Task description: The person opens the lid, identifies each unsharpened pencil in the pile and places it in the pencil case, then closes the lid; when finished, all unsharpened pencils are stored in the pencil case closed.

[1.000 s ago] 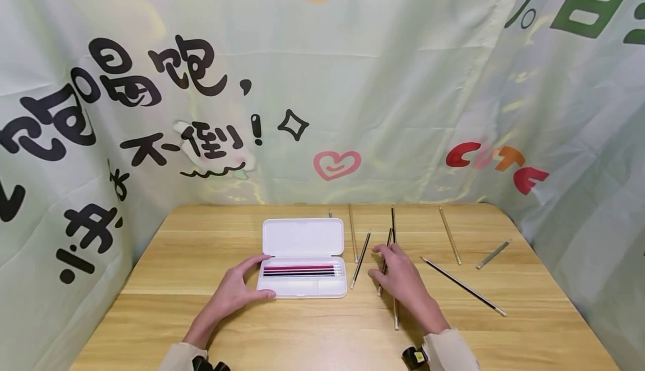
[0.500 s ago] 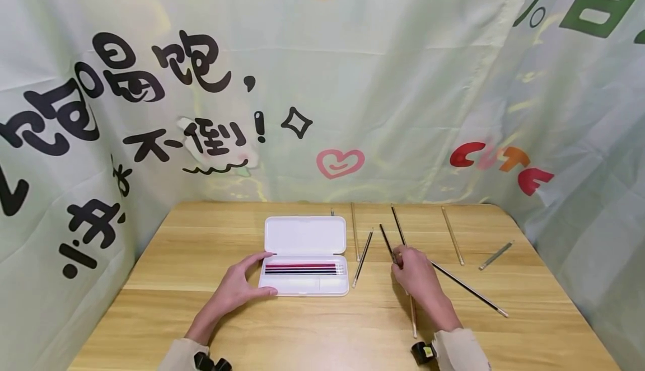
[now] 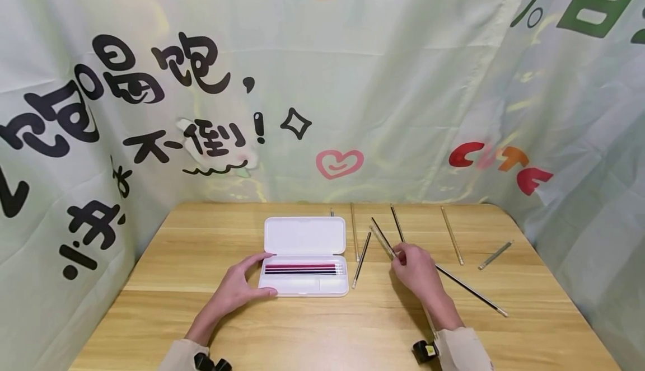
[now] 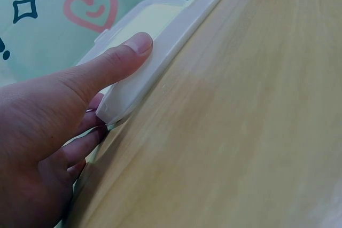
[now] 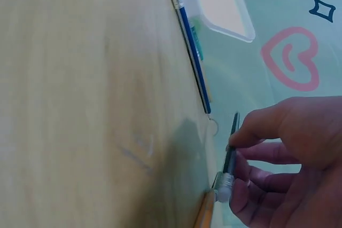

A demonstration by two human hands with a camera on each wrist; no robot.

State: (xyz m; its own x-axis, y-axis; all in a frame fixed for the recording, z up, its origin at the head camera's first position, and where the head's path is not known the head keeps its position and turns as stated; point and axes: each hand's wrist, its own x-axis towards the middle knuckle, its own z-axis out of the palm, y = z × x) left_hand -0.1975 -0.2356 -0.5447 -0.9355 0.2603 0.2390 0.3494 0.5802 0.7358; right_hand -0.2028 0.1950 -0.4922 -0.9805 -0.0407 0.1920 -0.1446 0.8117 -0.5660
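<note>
An open white pencil case (image 3: pixel 302 290) lies on the table, with several red and dark pencils (image 3: pixel 300 269) in its long compartment. My left hand (image 3: pixel 238 286) grips its left end, thumb (image 4: pixel 120 60) on the front edge and fingers round the back. To the right of the case, my right hand (image 3: pixel 417 270) pinches a dark pencil (image 5: pixel 231 158) between thumb and fingers, its white eraser end showing below the fingertips. Another black pencil (image 3: pixel 397 224) runs out beyond this hand, partly hidden by it. A wood-coloured shaft (image 5: pixel 204 212) shows beside the held pencil's eraser.
A black pencil (image 3: pixel 362 260) lies just right of the case, near a wooden one (image 3: pixel 355 231). Farther right are a long black pencil (image 3: pixel 471 290), a wooden pencil (image 3: pixel 452 235) and a short grey one (image 3: pixel 496 255). A printed curtain (image 3: pixel 403 108) encloses the wooden table (image 3: pixel 322 332).
My right hand has moved slightly right and now pinches a dark pencil, whose far end has swung left. The long pencil under it has turned, its near end shifting right. My left hand stays put.
</note>
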